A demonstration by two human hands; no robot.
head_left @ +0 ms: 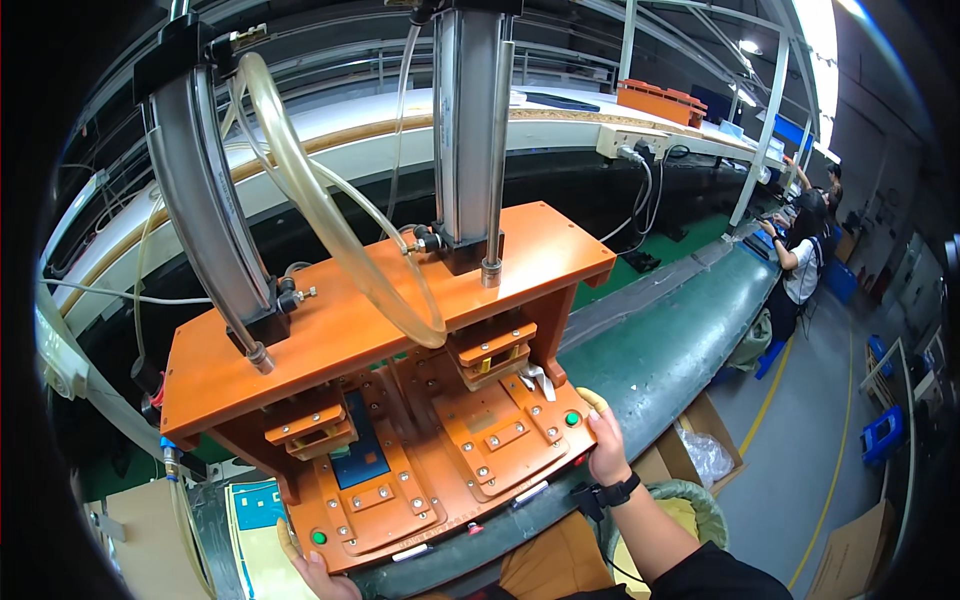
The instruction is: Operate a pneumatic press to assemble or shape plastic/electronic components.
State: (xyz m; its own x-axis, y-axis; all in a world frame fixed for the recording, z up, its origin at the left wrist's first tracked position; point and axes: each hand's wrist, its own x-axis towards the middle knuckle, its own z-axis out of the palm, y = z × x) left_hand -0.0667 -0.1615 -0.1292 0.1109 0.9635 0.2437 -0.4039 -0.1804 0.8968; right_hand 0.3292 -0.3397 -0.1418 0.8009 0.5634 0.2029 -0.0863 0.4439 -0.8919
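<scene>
While the green bench (660, 350) stretched from the lower middle toward the right of the frame, the orange press (330, 320) stood over it at centre left, its two cylinders (468, 130) upright above separate fixtures, presumably so that each could drive its own head downward. The right hand (606, 452) lay curved against the press's front right corner, and the left hand (318, 578) against the front left one, at the lower edge of the frame; whether either pinched anything could not be told. They were probably set there to bring the green buttons (572, 419) within reach. The blue sheet (362, 452) lay in the left fixture, likely kept in line by its blocks, above and right of the left hand, well left of the right, touching neither.
</scene>
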